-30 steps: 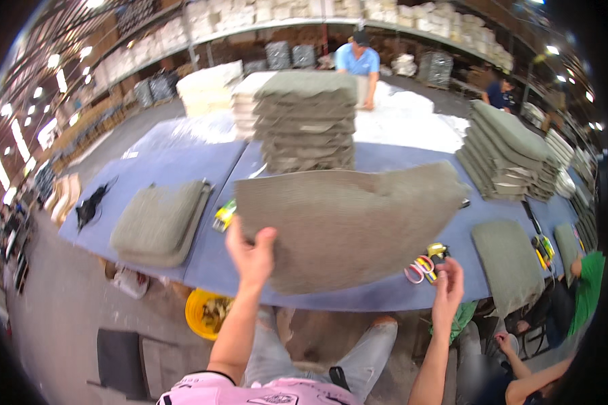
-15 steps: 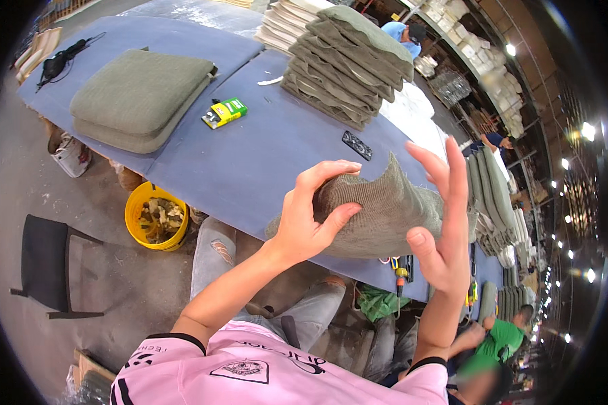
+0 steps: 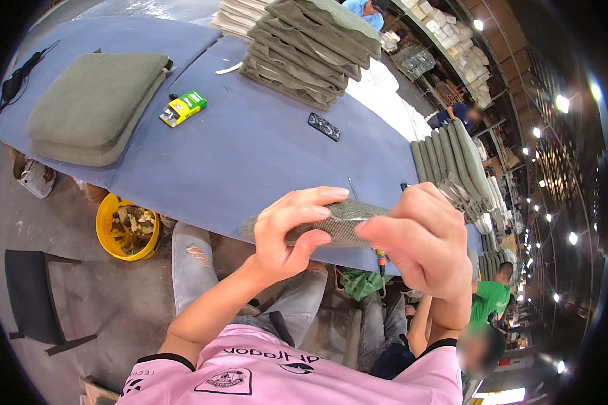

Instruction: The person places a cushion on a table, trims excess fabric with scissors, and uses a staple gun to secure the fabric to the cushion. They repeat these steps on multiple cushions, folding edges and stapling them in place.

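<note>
In front of my chest, at the table's near edge, I hold a grey-green fabric cushion (image 3: 344,227) with its narrow side turned up toward me. My left hand (image 3: 280,236) wraps round that side, fingers over the far face and thumb on the near one. The fingers of my right hand (image 3: 425,239) are curled, and thumb and forefinger pinch the fabric at the right end of the edge. A pale line runs along the edge between the hands. Much of the cushion's right part is hidden behind my right hand.
On the blue table (image 3: 203,158) are two stacked cushions (image 3: 98,104), a green-yellow box (image 3: 184,108), a phone (image 3: 324,126) and a tall pile of covers (image 3: 304,54). More cushions (image 3: 452,158) stand at right. A yellow bucket (image 3: 108,236) and black chair (image 3: 34,293) are left; a co-worker (image 3: 491,300) sits right.
My right hand was open and apart from the cushion; now it has closed on its edge. The raised fabric point has gone down, and the cushion is turned edge-up. The view has shifted right.
</note>
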Demonstrator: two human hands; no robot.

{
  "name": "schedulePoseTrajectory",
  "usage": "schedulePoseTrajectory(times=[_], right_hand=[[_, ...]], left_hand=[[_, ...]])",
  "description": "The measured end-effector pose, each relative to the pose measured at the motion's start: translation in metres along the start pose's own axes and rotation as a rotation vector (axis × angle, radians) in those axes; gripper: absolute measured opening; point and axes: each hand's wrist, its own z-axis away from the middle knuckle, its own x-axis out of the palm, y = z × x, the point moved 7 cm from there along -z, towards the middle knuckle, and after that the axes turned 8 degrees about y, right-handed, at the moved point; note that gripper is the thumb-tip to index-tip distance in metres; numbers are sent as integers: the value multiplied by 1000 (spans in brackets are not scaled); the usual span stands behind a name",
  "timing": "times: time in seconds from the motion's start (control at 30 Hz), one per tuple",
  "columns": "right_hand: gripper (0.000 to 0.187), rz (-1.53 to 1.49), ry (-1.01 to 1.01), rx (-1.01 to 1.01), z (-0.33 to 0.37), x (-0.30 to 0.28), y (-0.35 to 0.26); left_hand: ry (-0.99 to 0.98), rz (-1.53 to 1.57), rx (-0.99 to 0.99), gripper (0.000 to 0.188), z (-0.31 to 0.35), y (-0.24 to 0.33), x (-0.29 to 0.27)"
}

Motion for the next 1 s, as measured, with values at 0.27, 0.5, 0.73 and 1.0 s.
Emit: schedulePoseTrajectory(times=[0.27,0.5,0.73,1.0], right_hand=[[42,160,7,21,10,1,-10],[39,235,-31,34,12,0,-8],[25,217,8,100,9,-1,1],[16,-132,-48,390,9,15,44]], left_hand=[[-69,-111,85,22,-5,2,1],[-104,-151,72,20,-12,4,6],[-160,-198,14,12,-17,9,9],[-86,-33,-201,32,-2,11,8]])
